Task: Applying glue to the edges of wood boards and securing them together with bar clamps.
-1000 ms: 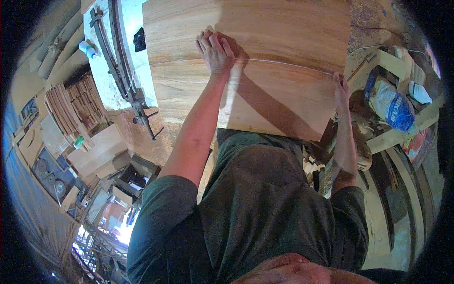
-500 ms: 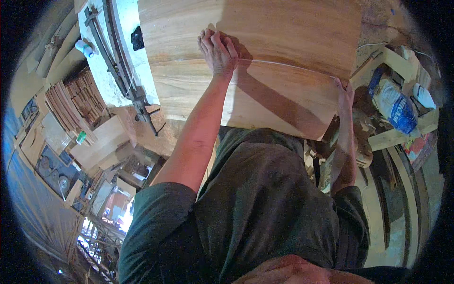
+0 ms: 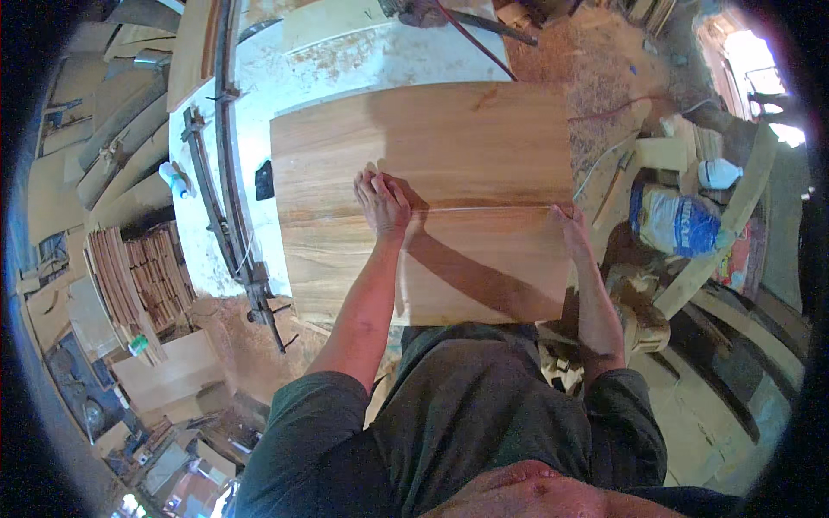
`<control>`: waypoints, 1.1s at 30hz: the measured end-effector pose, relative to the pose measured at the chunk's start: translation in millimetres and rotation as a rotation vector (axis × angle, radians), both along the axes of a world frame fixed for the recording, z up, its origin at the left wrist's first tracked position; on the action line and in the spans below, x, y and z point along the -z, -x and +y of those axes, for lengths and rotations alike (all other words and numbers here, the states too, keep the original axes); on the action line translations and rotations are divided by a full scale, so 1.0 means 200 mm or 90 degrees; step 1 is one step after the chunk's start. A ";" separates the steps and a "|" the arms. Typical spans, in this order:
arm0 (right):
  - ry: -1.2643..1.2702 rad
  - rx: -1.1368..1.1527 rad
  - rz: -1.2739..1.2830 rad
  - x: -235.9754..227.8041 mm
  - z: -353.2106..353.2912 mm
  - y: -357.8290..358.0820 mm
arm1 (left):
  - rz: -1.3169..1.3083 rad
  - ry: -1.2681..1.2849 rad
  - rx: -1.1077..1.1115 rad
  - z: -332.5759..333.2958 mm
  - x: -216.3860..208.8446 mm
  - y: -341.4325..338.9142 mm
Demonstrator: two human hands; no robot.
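A wide, pale brown wooden panel (image 3: 466, 138) lies in front of me with its near edge by my waist. A thin white line (image 3: 484, 208) runs along its lengthwise seam between my hands; whether it is a cord or a gap I cannot tell. My left hand (image 3: 382, 205) rests on the panel left of centre, at the seam, its fingers slightly bent and apart. At the right edge, where the line ends, my right hand (image 3: 570, 229) is closed round the panel's rim with the thumb on top. Its other fingers are mostly hidden.
Under the panel is a white-topped table (image 3: 259, 69), with long metal bar clamps (image 3: 229, 173) at its left. A small bottle (image 3: 174, 180) lies beside them. Stacked wood strips (image 3: 142, 276) stand farther left. To the right are a blue-and-white sack (image 3: 673, 220) and a white jug (image 3: 719, 173).
The view has tilted up, so the panel and both hands sit lower and the table's far side shows. My hands keep about the same places on the panel.
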State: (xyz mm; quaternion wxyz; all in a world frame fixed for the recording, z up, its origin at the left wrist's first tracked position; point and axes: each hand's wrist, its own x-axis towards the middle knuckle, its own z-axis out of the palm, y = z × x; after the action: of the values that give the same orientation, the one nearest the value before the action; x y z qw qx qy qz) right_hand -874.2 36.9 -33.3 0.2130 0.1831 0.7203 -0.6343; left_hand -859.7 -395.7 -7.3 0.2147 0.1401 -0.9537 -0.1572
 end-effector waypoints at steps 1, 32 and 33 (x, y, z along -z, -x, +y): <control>0.066 -0.005 0.013 -0.07 -0.05 0.00 | -0.029 -0.011 -0.009 -0.03 0.00 -0.02; -0.167 -0.394 0.063 -0.08 0.19 0.00 | -0.179 0.193 -0.008 -0.19 0.05 -0.27; -0.261 -0.532 0.088 -0.08 0.29 0.02 | -0.182 0.191 -0.008 -0.05 0.01 -0.30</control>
State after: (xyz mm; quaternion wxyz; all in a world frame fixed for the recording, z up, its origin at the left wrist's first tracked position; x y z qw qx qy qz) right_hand -877.5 94.3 -17.1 0.3610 -0.1270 0.8552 -0.3495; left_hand -800.4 -406.3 -9.3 0.0970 0.1331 -0.9863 0.0096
